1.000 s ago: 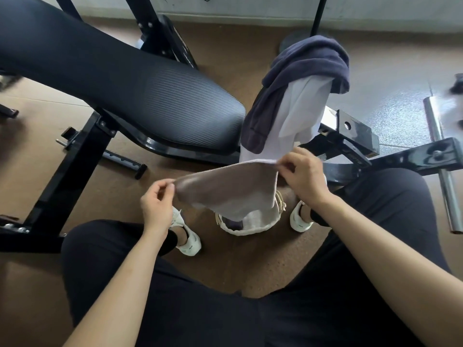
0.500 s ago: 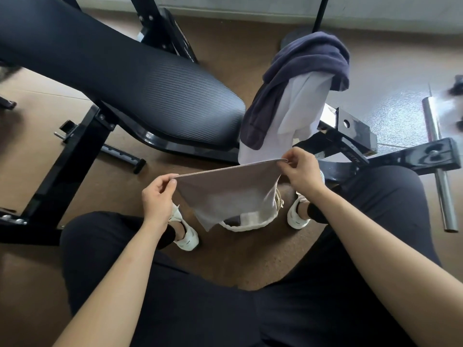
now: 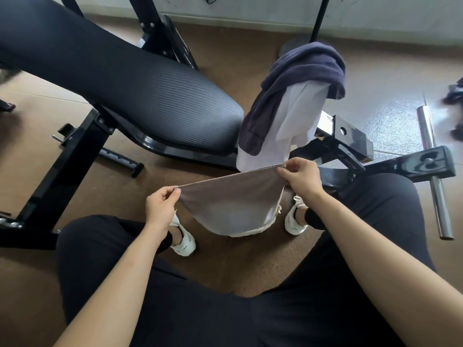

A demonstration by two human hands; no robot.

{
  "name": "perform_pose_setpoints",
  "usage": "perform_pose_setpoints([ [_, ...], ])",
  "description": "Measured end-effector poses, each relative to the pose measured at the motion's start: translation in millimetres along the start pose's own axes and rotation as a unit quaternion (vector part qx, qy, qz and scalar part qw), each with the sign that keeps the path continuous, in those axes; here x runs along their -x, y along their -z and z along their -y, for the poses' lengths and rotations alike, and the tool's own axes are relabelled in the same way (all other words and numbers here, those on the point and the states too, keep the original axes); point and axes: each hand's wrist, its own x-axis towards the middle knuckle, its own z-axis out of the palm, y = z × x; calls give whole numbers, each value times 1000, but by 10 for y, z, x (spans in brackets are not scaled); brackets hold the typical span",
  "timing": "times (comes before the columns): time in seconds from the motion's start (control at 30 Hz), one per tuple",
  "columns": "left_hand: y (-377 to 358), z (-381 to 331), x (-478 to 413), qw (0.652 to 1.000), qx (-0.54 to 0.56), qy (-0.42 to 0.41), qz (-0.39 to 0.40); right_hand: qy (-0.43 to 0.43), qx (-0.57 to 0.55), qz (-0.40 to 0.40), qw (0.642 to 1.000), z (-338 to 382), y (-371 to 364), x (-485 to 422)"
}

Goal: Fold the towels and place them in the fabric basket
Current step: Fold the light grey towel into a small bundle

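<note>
A folded beige-grey towel (image 3: 230, 199) hangs stretched between my hands above the floor. My left hand (image 3: 160, 209) pinches its left top corner and my right hand (image 3: 300, 179) pinches its right top corner. Under it, between my feet, stands the cream fabric basket (image 3: 260, 227), almost wholly hidden by the towel; only its front rim and right edge show. A dark navy towel (image 3: 295, 88) lies draped over a white towel (image 3: 293, 126) on the bench frame, just beyond my right hand.
A black padded weight bench (image 3: 125, 83) fills the upper left, its black frame leg (image 3: 65, 166) reaching down left. Black steel frame parts (image 3: 350, 139) and a chrome bar (image 3: 433, 176) lie to the right. My legs in dark trousers and white shoes flank the basket.
The towel's top edge has been pulled taut and straight between my hands, and its hanging part has dropped lower over the basket, covering more of it.
</note>
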Motion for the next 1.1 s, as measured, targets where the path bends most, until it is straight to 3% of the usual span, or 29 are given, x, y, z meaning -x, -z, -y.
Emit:
perform_pose_setpoints([
  [0.23, -47, -69, 97, 998, 65, 16, 2, -53, -69, -32, 996, -33, -56, 34],
  [0.5, -288, -183, 426, 989, 128, 32, 64, -25, -145, 21, 989, 107, -212, 290],
  [0.9, -578, -282, 749, 979, 108, -27, 169, 82, -36, 172, 981, 173, -538, 703],
  [1.1, -612, -247, 750, 983, 102, -38, 149, 118, -28, 170, 978, 193, -583, 756],
])
